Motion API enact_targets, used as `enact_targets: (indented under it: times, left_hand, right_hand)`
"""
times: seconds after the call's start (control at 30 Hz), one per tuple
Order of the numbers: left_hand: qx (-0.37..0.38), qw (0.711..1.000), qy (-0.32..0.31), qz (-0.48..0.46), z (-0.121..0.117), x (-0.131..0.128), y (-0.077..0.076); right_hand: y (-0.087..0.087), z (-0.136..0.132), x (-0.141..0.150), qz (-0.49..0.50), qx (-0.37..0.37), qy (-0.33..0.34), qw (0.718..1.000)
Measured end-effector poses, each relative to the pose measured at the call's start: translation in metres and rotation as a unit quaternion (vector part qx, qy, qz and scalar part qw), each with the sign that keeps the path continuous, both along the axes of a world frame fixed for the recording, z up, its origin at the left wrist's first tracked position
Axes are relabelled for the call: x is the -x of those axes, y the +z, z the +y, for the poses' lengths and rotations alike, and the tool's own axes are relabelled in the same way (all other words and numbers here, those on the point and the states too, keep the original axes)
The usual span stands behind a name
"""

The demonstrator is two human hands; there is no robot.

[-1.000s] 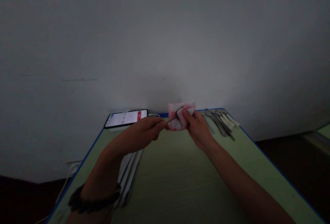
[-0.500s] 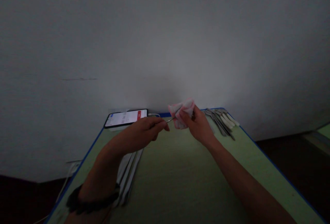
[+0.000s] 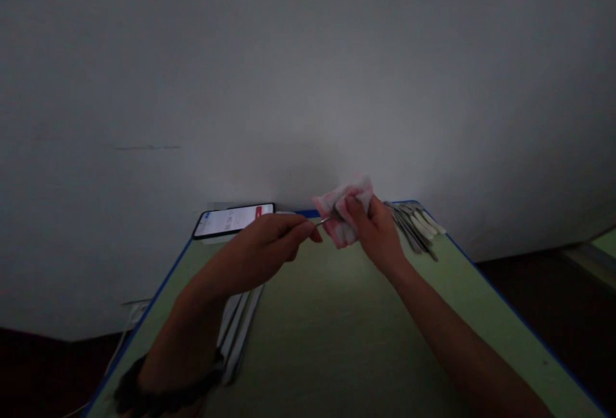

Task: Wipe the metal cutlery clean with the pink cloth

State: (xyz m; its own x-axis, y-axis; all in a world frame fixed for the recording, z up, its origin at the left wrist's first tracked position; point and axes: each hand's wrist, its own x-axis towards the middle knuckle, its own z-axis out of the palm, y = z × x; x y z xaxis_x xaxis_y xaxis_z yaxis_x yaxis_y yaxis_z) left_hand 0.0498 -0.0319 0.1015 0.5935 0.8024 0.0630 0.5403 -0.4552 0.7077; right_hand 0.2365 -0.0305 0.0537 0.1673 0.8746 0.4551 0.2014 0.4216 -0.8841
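Observation:
My left hand (image 3: 274, 241) is closed on one end of a thin metal utensil (image 3: 323, 221), of which only a short shiny piece shows. A pink-and-white cloth (image 3: 344, 203) is folded around the other end, so I cannot tell what kind of utensil it is. My right hand (image 3: 380, 232) grips the cloth, its thumb pressing on the front. Both hands are above the far part of the green table.
A phone (image 3: 231, 219) with a lit screen lies at the table's far left. Several metal and white-handled utensils (image 3: 416, 228) lie at the far right. Long flat grey pieces (image 3: 240, 328) lie beneath my left forearm. Behind the table (image 3: 346, 334) stands a wall (image 3: 308, 84).
My right hand has moved slightly right with the cloth, which has shifted and spread a little. My left hand has moved slightly right, still holding the utensil.

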Motion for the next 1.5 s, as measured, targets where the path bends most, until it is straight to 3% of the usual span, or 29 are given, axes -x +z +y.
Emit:
enact_targets:
  times: [0.13,0.33,0.67,0.87,1.07,1.3,1.5]
  left_hand:
    - [-0.047,0.998,0.003,0.041,-0.001,-0.007,0.002]
    - [-0.102,0.992,0.007,0.07,-0.001,-0.013,0.0]
    - [-0.082,0.995,0.009,0.05,0.003,-0.011,-0.002]
    - [-0.032,0.998,-0.011,0.051,0.005,0.0,-0.002]
    - [0.003,0.999,-0.02,0.031,0.005,0.002,-0.003]
    - [-0.014,1.0,-0.004,0.02,0.006,0.002,-0.003]
    - [-0.034,0.999,-0.004,0.038,0.006,0.001,-0.001]
  right_hand:
    - [-0.015,0.002,0.016,0.079,0.033,-0.038,0.996]
    - [-0.021,0.007,0.017,0.13,0.062,0.0,0.989]
    - [-0.002,0.009,-0.011,0.017,0.065,0.112,0.991]
    - [0.015,0.0,-0.029,-0.084,0.048,0.178,0.979]
    - [0.017,-0.004,-0.027,-0.135,0.037,0.141,0.98]
    - [0.009,-0.003,-0.011,-0.099,0.033,0.049,0.993]
    - [0.007,-0.003,-0.009,-0.102,0.042,0.04,0.993]
